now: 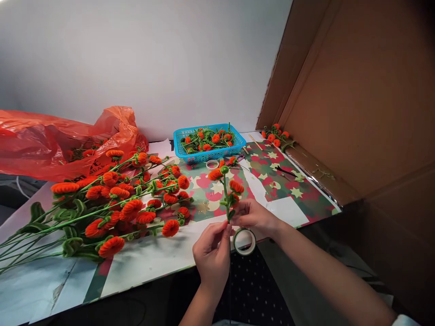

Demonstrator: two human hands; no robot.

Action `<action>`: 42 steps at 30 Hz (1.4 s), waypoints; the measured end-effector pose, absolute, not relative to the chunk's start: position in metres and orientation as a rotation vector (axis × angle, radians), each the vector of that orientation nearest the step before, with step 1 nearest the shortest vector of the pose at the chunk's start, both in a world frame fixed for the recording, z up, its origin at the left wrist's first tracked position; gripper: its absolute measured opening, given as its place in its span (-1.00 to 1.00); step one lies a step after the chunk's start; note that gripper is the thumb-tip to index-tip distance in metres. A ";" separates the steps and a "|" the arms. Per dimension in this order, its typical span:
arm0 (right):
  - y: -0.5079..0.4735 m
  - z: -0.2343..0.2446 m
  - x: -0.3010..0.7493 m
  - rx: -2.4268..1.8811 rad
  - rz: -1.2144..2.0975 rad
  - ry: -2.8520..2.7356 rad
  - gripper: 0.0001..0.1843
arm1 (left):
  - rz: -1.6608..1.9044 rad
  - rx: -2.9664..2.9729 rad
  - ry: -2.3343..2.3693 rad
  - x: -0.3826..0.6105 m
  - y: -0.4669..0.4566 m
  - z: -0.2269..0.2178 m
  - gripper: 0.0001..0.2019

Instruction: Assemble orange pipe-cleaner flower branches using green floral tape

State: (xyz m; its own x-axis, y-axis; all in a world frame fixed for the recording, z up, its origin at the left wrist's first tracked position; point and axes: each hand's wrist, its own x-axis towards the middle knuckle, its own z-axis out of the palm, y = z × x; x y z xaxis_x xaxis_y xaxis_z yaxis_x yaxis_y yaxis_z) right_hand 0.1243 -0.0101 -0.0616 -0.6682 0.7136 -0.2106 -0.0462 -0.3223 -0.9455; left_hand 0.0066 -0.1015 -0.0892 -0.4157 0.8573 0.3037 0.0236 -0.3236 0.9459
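My left hand (pixel 213 253) pinches the lower stem of an upright green flower stem (pixel 225 192) that carries several orange pipe-cleaner blossoms. My right hand (pixel 253 216) is closed on the same stem a little higher, just under the blossoms. A roll of green floral tape (pixel 244 241) hangs below my right hand, at the table's front edge. Whether the tape's loose end reaches the stem I cannot tell.
A heap of finished orange flowers (pixel 112 201) on long green stems lies on the left of the table (pixel 152 260). A blue basket (pixel 208 156) of small blossoms stands at the back. An orange plastic bag (pixel 50 140) lies far left; a cardboard wall (pixel 356 99) rises on the right.
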 end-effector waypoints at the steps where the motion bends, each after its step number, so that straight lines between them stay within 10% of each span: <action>1: -0.010 -0.060 0.124 -0.870 2.047 -1.420 -0.64 | 1.799 1.182 1.302 0.006 -0.102 -0.089 -0.91; 19: -0.025 -0.058 0.110 -0.903 2.010 -1.314 -0.63 | 1.677 0.561 0.955 -0.006 -0.093 -0.071 -0.59; 42: -0.033 -0.050 0.112 -0.764 2.163 -1.164 -0.68 | 1.289 0.332 0.702 -0.003 -0.100 -0.072 -0.71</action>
State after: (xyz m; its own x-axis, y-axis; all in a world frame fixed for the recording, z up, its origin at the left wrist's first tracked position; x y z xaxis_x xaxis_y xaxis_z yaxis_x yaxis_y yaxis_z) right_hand 0.1116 -0.0331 -0.0502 -0.6800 0.7006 -0.2163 -0.2054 -0.4652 -0.8611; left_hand -0.0030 -0.0999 -0.0719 0.1110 0.9509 -0.2888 -0.7584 0.2689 0.5937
